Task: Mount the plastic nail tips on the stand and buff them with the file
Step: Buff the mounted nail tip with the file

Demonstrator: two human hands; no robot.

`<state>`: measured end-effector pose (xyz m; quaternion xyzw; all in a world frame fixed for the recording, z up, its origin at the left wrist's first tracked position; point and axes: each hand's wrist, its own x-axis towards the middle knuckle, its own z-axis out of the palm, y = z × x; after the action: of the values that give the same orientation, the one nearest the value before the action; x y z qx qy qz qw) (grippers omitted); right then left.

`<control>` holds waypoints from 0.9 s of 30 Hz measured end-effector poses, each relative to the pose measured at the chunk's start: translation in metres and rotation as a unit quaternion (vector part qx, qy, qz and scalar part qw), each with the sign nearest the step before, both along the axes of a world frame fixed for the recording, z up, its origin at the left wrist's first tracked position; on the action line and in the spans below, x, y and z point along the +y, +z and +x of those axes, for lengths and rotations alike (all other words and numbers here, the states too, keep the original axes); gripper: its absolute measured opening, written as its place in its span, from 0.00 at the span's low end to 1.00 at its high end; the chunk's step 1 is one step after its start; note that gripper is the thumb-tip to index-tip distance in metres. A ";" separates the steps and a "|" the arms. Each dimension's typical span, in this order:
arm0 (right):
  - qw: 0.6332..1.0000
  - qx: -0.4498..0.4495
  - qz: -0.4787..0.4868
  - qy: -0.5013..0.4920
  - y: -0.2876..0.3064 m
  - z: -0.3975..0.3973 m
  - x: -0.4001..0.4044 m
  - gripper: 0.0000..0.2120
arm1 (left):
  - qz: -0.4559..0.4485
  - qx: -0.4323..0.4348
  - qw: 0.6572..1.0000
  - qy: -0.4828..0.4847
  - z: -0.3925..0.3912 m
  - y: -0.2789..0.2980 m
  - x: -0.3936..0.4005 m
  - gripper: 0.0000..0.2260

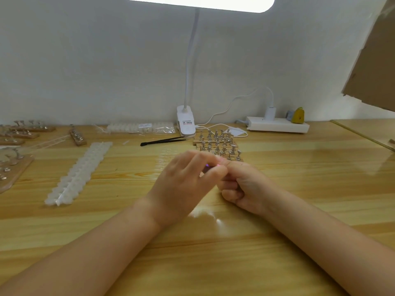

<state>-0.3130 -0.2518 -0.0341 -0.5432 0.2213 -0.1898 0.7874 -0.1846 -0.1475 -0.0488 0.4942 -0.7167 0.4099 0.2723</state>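
My left hand (188, 180) and my right hand (241, 184) meet at their fingertips over the middle of the wooden table. Something tiny with a purple-pink glint is pinched between them; what it is cannot be made out. My right hand is curled into a fist with thumb and forefinger pressed together. Just behind the hands stand wooden stands (215, 142) with several metal pegs. A strip of translucent nail tips (79, 171) lies to the left. A black stick-like tool (162, 141) lies near the lamp's clamp.
A white clip lamp (186, 122) stands at the back, its cable running to a power strip (277, 124). A bag of nail tips (141, 127) lies by the wall. More peg stands (12, 146) fill the far left. Cardboard (372, 60) hangs at the upper right.
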 end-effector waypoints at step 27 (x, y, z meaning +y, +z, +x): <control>1.000 -0.016 0.002 -0.010 -0.001 0.002 0.001 0.11 | -0.023 0.006 1.000 -0.011 -0.005 0.001 0.001 0.13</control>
<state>-0.3113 -0.2509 -0.0355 -0.5362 0.2148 -0.2053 0.7901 -0.1894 -0.1463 -0.0480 0.4826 -0.7105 0.4202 0.2928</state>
